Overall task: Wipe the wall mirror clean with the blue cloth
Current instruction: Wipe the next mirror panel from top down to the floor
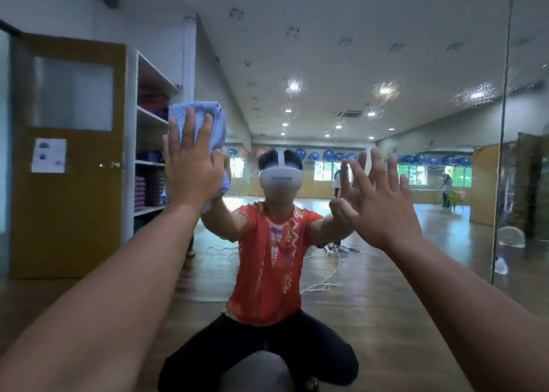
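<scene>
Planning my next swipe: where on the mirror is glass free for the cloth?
Free: the glass between the blue cloth and the right hand, and above that hand, left of the mirror seam. Taken: behind the left hand.

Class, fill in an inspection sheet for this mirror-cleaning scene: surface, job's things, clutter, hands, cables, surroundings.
Surface: wall mirror, speckled with droplets in its upper right part; a vertical seam runs at the right.
Job's things: blue cloth, bunched and pressed against the glass.
Clutter: small bottle on the floor by the seam.
Hands: left hand presses the cloth with straight fingers; right hand is open, fingers spread, at the glass.
Cables: white cords lie loose on the floor, seen in reflection.
Surroundings: wooden door, shelf of purple mats, blue balls along the far wall.
</scene>
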{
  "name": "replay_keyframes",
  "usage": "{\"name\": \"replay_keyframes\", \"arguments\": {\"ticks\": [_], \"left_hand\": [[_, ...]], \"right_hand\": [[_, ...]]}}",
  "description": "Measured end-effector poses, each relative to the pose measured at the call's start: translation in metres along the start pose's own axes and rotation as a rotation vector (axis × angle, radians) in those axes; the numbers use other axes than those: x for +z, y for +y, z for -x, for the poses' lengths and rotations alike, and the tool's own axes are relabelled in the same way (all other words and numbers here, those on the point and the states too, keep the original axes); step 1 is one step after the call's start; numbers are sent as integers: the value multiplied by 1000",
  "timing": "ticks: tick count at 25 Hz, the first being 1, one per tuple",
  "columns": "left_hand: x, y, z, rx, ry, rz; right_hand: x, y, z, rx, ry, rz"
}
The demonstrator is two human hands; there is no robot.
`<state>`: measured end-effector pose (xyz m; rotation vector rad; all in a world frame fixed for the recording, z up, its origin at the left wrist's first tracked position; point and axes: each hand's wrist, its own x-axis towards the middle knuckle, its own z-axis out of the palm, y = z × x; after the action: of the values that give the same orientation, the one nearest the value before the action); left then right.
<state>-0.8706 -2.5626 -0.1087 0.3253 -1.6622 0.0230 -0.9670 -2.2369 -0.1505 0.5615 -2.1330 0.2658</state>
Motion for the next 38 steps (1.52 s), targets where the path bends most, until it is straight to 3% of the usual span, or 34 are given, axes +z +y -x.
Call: {"name": "replay_keyframes", "arguments": {"ticks": [24, 33, 38], "left_hand": [[0, 11, 11, -94, 38, -59], [-2, 5, 16, -91, -7, -54], [0, 29, 7, -243, 10, 0]], "right_hand": [[51, 16, -14, -81, 278, -208], [29, 18, -14, -79, 9, -164], [15, 16, -15, -79, -164, -173]]}}
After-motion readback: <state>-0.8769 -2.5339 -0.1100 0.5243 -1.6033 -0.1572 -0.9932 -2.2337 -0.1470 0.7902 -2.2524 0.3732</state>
